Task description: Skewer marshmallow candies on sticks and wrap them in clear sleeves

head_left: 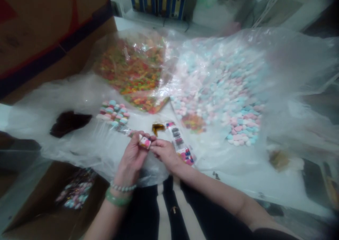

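My left hand (134, 152) holds a small pink-and-white printed plastic piece (144, 142), which looks like the top of a candy bag. Fingers of my right hand (165, 152) pinch its right end. Just beyond my left hand lies a clear bag of pastel candies (113, 112); whether it joins the printed piece is hard to tell. Gold twist ties (158, 127) lie beyond my right hand. Flat printed bags (182, 144) lie beside that hand, partly under the forearm.
Clear plastic sheeting spreads over the white table (219, 165). On it sit a heap of orange-green gummies (140, 70) and a large heap of pastel candies (219, 81). A cardboard box (53, 31) stands at left; an open carton (34, 211) below contains filled bags (75, 194).
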A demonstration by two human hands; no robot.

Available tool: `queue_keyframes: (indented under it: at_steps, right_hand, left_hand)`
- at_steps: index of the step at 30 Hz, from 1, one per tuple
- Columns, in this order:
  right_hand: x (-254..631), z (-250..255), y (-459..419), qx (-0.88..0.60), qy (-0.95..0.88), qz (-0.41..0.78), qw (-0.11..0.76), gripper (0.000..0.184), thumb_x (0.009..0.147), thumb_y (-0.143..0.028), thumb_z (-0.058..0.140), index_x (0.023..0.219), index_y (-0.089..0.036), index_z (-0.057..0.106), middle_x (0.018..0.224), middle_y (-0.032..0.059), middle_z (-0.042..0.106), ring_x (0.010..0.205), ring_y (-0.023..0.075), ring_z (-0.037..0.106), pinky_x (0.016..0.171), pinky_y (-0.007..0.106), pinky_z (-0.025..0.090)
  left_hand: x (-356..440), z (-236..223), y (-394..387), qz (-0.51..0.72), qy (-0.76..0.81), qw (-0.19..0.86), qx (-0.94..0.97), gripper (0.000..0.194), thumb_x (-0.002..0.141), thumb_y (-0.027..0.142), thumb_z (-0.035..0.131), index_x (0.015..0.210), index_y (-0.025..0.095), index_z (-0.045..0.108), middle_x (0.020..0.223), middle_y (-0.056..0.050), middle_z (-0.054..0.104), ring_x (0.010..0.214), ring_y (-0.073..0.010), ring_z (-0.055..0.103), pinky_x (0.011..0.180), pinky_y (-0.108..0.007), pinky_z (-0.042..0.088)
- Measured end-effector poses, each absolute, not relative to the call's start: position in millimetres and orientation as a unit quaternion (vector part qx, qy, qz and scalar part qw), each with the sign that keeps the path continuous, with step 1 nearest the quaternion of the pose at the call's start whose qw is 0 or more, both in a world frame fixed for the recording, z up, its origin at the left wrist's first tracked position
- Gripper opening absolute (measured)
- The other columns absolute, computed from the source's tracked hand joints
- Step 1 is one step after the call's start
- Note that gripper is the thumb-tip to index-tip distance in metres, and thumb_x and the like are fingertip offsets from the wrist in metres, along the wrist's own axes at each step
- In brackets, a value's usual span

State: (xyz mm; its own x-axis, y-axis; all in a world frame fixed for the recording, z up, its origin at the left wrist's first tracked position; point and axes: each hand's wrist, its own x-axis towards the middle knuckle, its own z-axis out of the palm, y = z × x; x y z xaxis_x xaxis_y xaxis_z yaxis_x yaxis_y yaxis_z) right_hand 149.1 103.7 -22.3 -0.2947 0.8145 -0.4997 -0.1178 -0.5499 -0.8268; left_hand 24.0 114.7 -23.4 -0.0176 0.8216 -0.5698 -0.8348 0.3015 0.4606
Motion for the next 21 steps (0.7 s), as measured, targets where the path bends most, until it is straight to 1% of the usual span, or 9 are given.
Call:
queue_keyframes:
  at_steps: [3, 7, 10, 12, 15, 17, 18, 20, 21]
  right_hand:
    - [150.4, -26.0, 106.3, -0.487, -0.313, 0.757, 0.302, 0.012, 0.066, -0.03, 0.061, 0.07, -0.019, 0.058, 0.049, -0.009, 0.039, 0.044, 0.0065, 0.028, 0.045, 0.023, 0.016]
    - [160.6, -22.4, 111.9, -0.507, -0.391, 0.704, 0.306, 0.007, 0.065, -0.024, 0.061, 0.063, -0.018, 0.059, 0.05, -0.0078, 0.043, 0.049, 0.0073, 0.036, 0.049, 0.021, 0.025]
    - [162.5, -19.5, 115.8, -0.514, -0.418, 0.688, 0.295, 0.007, 0.065, -0.021, 0.06, 0.059, -0.018, 0.058, 0.048, -0.0078, 0.044, 0.049, 0.0074, 0.038, 0.051, 0.021, 0.028]
    - [158.6, -20.1, 115.9, -0.507, -0.4, 0.704, 0.295, 0.008, 0.064, -0.021, 0.06, 0.058, -0.019, 0.056, 0.047, -0.0084, 0.043, 0.046, 0.0069, 0.036, 0.049, 0.021, 0.026]
    - [150.1, -24.6, 112.4, -0.497, -0.326, 0.751, 0.287, 0.01, 0.066, -0.025, 0.06, 0.062, -0.02, 0.052, 0.044, -0.0098, 0.04, 0.04, 0.0063, 0.029, 0.043, 0.022, 0.017]
    - [147.3, -27.8, 109.4, -0.489, -0.305, 0.764, 0.29, 0.014, 0.067, -0.028, 0.061, 0.063, -0.021, 0.05, 0.044, -0.0102, 0.039, 0.039, 0.006, 0.027, 0.042, 0.022, 0.015]
    - [147.7, -29.0, 108.3, -0.482, -0.312, 0.764, 0.293, 0.014, 0.068, -0.029, 0.061, 0.064, -0.02, 0.051, 0.045, -0.0101, 0.039, 0.04, 0.006, 0.027, 0.042, 0.022, 0.016]
    - [151.7, -30.4, 107.0, -0.47, -0.35, 0.757, 0.287, 0.008, 0.07, -0.027, 0.061, 0.071, -0.02, 0.059, 0.049, -0.0094, 0.042, 0.043, 0.0064, 0.03, 0.045, 0.022, 0.021]
    - [154.8, -30.7, 106.7, -0.471, -0.38, 0.746, 0.277, 0.007, 0.07, -0.025, 0.06, 0.075, -0.019, 0.062, 0.051, -0.0087, 0.045, 0.046, 0.0068, 0.033, 0.048, 0.022, 0.025]
  left_hand:
    - [19.1, -20.9, 116.6, 0.578, 0.414, 0.703, -0.014, 0.024, 0.08, 0.034, 0.072, 0.07, 0.014, 0.064, 0.072, -0.004, 0.065, 0.075, -0.0191, 0.066, 0.078, -0.036, 0.057]
    - [11.0, -21.1, 116.4, 0.551, 0.462, 0.695, -0.008, 0.019, 0.084, 0.028, 0.068, 0.074, 0.012, 0.067, 0.072, -0.007, 0.068, 0.076, -0.0219, 0.068, 0.074, -0.036, 0.057]
    - [12.3, -25.0, 114.5, 0.548, 0.48, 0.685, 0.025, 0.016, 0.083, 0.023, 0.067, 0.074, 0.011, 0.067, 0.071, -0.007, 0.068, 0.071, -0.0182, 0.067, 0.07, -0.029, 0.057]
    - [16.1, -27.5, 113.6, 0.549, 0.478, 0.684, 0.036, 0.016, 0.082, 0.024, 0.069, 0.073, 0.01, 0.067, 0.07, -0.007, 0.068, 0.067, -0.0155, 0.066, 0.065, -0.025, 0.056]
    - [21.3, -29.5, 113.4, 0.532, 0.482, 0.695, 0.039, 0.018, 0.079, 0.026, 0.072, 0.073, 0.01, 0.067, 0.069, -0.007, 0.067, 0.063, -0.0139, 0.063, 0.058, -0.022, 0.054]
    - [21.6, -29.7, 113.9, 0.521, 0.481, 0.705, 0.028, 0.018, 0.08, 0.026, 0.071, 0.075, 0.009, 0.067, 0.073, -0.008, 0.068, 0.066, -0.0156, 0.064, 0.06, -0.025, 0.055]
    - [20.6, -29.6, 114.4, 0.524, 0.477, 0.706, 0.018, 0.017, 0.081, 0.026, 0.07, 0.078, 0.01, 0.067, 0.079, -0.01, 0.069, 0.071, -0.0177, 0.066, 0.063, -0.027, 0.056]
    - [16.9, -29.7, 115.5, 0.549, 0.475, 0.688, -0.005, 0.012, 0.083, 0.023, 0.067, 0.084, 0.011, 0.067, 0.088, -0.012, 0.07, 0.08, -0.0217, 0.068, 0.071, -0.034, 0.058]
    - [14.8, -30.0, 116.1, 0.569, 0.477, 0.67, -0.018, 0.01, 0.084, 0.02, 0.065, 0.087, 0.011, 0.066, 0.089, -0.011, 0.07, 0.081, -0.0219, 0.068, 0.073, -0.036, 0.058]
